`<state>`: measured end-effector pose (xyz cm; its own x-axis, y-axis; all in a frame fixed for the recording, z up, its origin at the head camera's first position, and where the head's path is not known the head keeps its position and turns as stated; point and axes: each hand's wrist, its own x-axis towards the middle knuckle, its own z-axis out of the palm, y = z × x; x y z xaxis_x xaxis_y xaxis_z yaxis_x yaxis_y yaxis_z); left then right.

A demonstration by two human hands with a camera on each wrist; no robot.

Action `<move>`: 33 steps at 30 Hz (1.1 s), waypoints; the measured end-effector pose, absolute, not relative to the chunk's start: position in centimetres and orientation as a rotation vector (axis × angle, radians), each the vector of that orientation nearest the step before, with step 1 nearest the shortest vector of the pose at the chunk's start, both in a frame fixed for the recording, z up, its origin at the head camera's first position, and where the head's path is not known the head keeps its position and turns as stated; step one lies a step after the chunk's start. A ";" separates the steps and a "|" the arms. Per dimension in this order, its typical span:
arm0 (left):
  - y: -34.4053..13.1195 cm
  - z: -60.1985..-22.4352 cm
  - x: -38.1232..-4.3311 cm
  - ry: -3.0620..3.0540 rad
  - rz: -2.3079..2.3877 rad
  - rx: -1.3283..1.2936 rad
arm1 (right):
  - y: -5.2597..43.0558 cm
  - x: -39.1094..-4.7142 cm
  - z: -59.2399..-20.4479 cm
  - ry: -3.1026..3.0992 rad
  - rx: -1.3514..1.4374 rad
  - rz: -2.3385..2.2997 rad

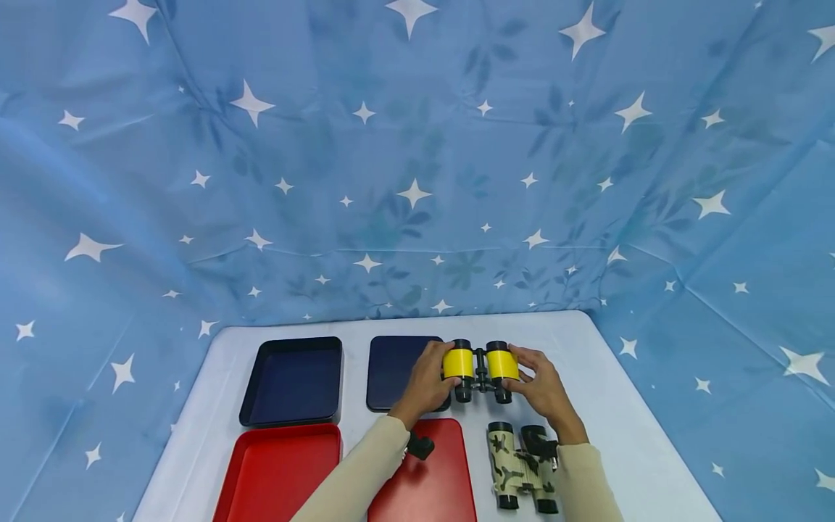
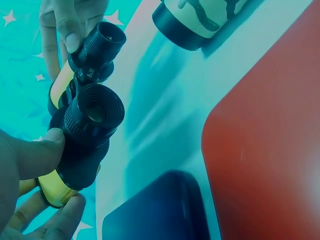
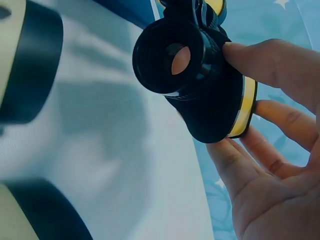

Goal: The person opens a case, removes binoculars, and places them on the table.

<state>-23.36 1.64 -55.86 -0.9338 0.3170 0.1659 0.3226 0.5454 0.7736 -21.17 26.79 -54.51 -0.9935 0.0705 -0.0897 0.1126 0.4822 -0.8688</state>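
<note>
A pair of yellow and black binoculars (image 1: 499, 362) is held between both hands above the white table, its eyepieces toward the person. My left hand (image 1: 428, 380) grips the left barrel, thumb near the eyepiece and fingers beneath, as the left wrist view shows. On the other barrel, my right hand (image 1: 540, 384) pinches with the thumb on the near side and the fingers around the yellow band (image 3: 244, 107). Below them in the head view, camouflage binoculars (image 1: 507, 464) lie on the table, partly hidden by the right wrist and its camera.
At the left stand a dark blue tray (image 1: 291, 420) and a red tray (image 1: 277, 471). A flat dark blue lid (image 1: 394, 373) and a red lid (image 1: 437, 486) lie in the middle, partly under the left arm. A blue star-patterned curtain (image 1: 417, 232) surrounds the white table (image 1: 626, 406).
</note>
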 end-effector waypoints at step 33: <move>6.2 -59.4 -24.3 -2.809 -1.347 -0.491 | 29.6 -22.6 -57.9 2.623 0.301 -1.479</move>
<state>-24.25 6.22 -59.38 -0.9515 0.2824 0.1219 0.2718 0.5868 0.7628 -22.64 29.62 -57.87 -0.9735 0.1156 -0.1971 0.2285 0.5042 -0.8328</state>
